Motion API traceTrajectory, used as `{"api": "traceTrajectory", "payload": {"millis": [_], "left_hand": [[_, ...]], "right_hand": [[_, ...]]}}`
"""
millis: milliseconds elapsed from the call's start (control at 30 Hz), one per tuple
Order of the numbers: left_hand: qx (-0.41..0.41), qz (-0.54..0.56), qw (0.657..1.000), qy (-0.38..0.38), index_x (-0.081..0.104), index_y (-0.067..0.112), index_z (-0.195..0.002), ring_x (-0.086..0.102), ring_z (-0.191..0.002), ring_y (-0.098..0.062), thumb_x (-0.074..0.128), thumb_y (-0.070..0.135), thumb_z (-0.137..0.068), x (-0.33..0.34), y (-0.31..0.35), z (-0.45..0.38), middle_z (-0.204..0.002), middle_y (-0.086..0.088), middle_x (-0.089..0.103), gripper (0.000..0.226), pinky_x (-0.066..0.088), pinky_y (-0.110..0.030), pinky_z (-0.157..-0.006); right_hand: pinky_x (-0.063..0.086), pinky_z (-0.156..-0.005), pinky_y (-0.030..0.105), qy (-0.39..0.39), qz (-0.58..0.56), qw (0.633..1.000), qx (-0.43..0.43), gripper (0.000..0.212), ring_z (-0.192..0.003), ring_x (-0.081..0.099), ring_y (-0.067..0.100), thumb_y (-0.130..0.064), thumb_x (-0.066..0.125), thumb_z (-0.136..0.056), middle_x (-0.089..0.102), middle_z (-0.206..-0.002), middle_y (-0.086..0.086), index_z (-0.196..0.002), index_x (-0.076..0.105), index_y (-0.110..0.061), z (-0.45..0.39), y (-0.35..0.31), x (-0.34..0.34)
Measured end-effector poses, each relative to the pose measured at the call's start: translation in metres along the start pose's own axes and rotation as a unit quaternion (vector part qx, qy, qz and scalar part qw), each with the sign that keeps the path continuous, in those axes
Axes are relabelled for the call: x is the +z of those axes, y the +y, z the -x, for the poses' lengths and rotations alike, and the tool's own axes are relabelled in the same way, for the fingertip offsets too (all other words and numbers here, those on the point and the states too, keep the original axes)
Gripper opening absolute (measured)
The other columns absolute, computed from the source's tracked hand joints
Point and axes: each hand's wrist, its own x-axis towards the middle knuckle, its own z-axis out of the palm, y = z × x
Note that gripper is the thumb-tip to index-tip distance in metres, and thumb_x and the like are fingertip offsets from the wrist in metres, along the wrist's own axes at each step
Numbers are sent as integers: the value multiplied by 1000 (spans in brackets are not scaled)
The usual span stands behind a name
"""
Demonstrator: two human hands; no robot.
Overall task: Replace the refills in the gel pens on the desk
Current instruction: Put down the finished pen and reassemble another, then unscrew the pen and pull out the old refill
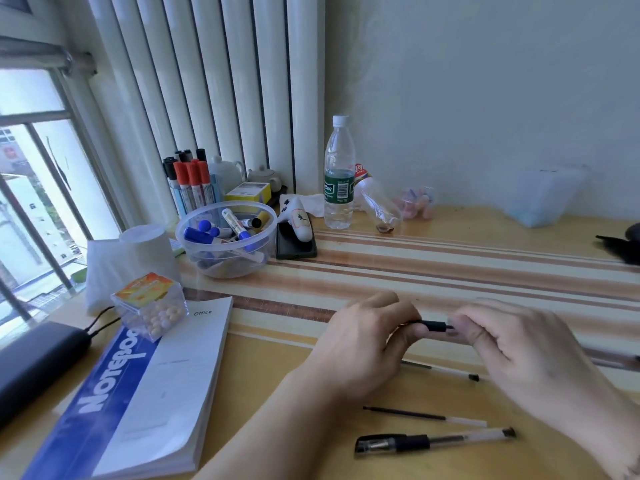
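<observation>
A person's two hands meet over a wooden desk (398, 455), working on a gel pen. The left hand (367, 344) curls its fingers round a black pen part (434, 326), while the right hand (519, 355) pinches at the thin tip sticking out of that part's right end. The piece is held just above the striped band of the desk, between the two thumbs.

Nearer the person, a loose refill (426, 416) lies flat on the desk, and just below it rests a capped gel pen (433, 441) with a black cap and grip. Another thin pen piece (446, 371) lies under the hands, mostly hidden by them.

To the left, a blue-and-white notebook (149, 393) carries a small clear box of pale beads (152, 310). Behind it, a clear tub of markers (225, 239) stands beside a dark phone (296, 245). A water bottle (339, 174) stands upright near the wall.
</observation>
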Motion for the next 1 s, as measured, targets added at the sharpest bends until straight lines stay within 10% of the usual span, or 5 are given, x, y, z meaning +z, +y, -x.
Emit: {"api": "traceTrajectory", "payload": {"millis": [633, 833, 1000], "left_hand": [[-114, 257, 957, -76, 38, 6, -55, 25, -52, -20, 47, 40, -97, -8, 1, 3, -54, -4, 31, 54, 19, -36, -51], [-58, 136, 989, 28, 58, 9, -67, 44, -58, -11, 54, 42, -95, -5, -3, -1, -60, 1, 48, 43, 35, -29, -56], [-36, 115, 992, 46, 41, 9, -60, 36, -56, -12, 48, 39, -97, -2, -2, -2, -58, 1, 38, 48, 31, -32, -54]], "right_hand": [[46, -64, 37, 178, -89, 972, -125, 16, -69, 65, 17, -26, 71, -79, 71, -75, -5, -77, 77, -12, -6, 7, 8], [43, -46, 21, 53, -50, 996, -58, 36, -59, 56, 0, -47, 41, -94, 60, -83, -25, -103, 70, -28, 0, 2, 9], [26, -39, 13, 47, -24, 998, -34, 26, -46, 42, 2, -36, 45, -93, 51, -66, -20, -83, 69, -30, 4, -4, 13]]}}
